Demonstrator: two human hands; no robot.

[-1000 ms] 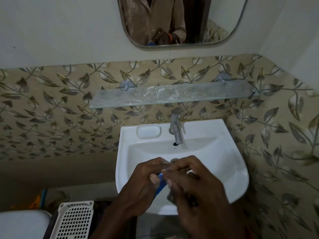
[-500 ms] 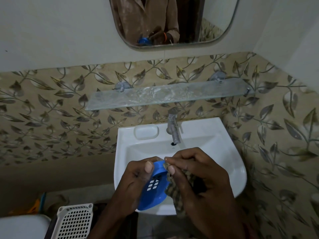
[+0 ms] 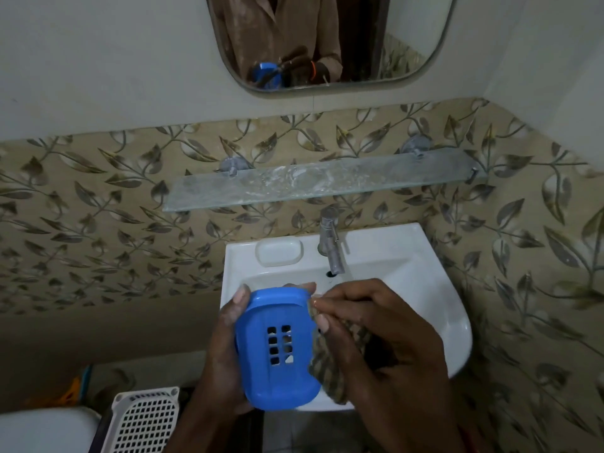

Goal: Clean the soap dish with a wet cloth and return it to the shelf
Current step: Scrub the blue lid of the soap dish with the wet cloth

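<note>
Now the blue soap dish (image 3: 276, 349) faces up more, held by the left hand (image 3: 225, 351) over the sink (image 3: 434, 308). Right hand (image 3: 376, 335) pinches the cloth (image 3: 330, 371), maybe wet; slippery plastic could drop.

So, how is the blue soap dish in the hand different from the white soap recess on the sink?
The blue soap dish is a loose plastic piece, held tilted over the basin by the left hand; the white soap recess is moulded into the sink rim and lies flat. The dish has drain holes; the recess shows none. Both are rounded rectangles and hold no soap.
</note>
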